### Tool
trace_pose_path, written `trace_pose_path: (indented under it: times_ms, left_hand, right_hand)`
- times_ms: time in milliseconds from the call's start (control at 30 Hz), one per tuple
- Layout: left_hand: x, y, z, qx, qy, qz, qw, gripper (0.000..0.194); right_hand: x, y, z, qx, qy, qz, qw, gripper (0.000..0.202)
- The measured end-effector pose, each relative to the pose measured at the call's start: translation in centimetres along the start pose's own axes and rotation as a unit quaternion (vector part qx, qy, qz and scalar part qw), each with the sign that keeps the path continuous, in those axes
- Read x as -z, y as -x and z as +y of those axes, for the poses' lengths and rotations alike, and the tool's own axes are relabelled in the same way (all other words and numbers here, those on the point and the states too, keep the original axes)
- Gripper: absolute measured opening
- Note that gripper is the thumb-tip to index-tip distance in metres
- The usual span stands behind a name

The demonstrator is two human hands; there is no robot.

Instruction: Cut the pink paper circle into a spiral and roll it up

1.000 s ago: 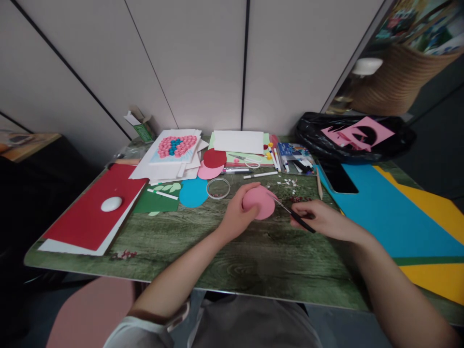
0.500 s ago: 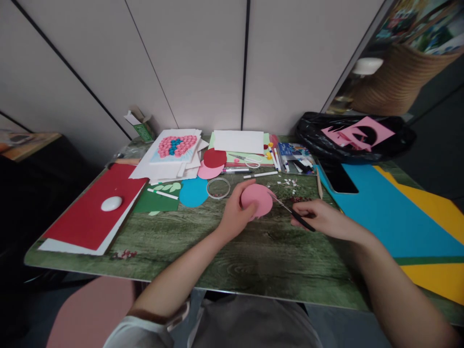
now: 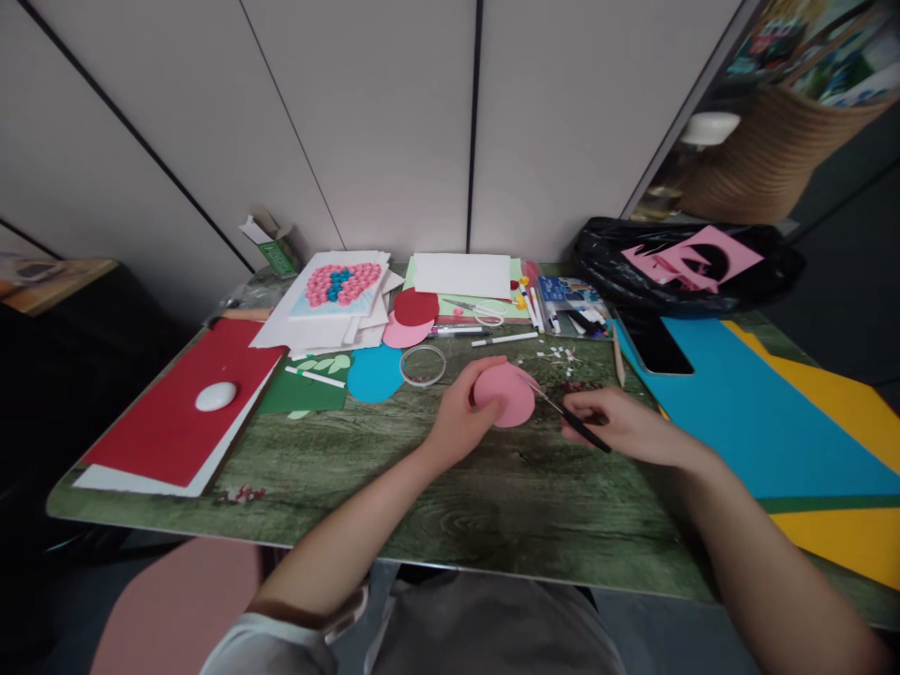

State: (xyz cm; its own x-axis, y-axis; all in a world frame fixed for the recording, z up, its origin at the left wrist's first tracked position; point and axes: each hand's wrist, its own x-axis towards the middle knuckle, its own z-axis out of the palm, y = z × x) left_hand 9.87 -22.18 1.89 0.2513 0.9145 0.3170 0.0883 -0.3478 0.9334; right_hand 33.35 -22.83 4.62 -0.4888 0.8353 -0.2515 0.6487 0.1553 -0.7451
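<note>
Since half a second ago, the pink paper disc [image 3: 507, 396] has shifted slightly right and nearer the person. At far left, a red sheet [image 3: 158, 403] lies on the counter [image 3: 450, 516], then a blue circle [image 3: 376, 375]. Next, the left hand [image 3: 464, 412] pinches the disc between thumb and fingers, above the counter. At its right edge are the scissors [image 3: 587, 431], gripped in the right hand [image 3: 608, 420]. Trimming the rim seems in hand; the next move probably calls for turning the disc into the blades.
</note>
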Motion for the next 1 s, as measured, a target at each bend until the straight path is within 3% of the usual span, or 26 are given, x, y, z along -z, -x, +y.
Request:
trace_pose_path:
  times_ms: [200,533,1000]
  left_hand:
    - [-0.06,-0.07,0.38,-0.007,0.014,-0.027,1.0,0.044]
    - [0.07,0.07,0.04,-0.008,0.006,-0.006,1.0,0.052]
    - [0.11,0.0,-0.03,-0.008,-0.006,0.013,1.0,0.049]
  right_hand:
    - [0.03,0.08,0.08,0.007,-0.011,-0.012,1.0,0.033]
    - [0.12,0.0,0.07,0.019,0.017,0.004,1.0,0.036]
    - [0.47,0.22,0.04,0.025,0.032,-0.002,0.999,0.04]
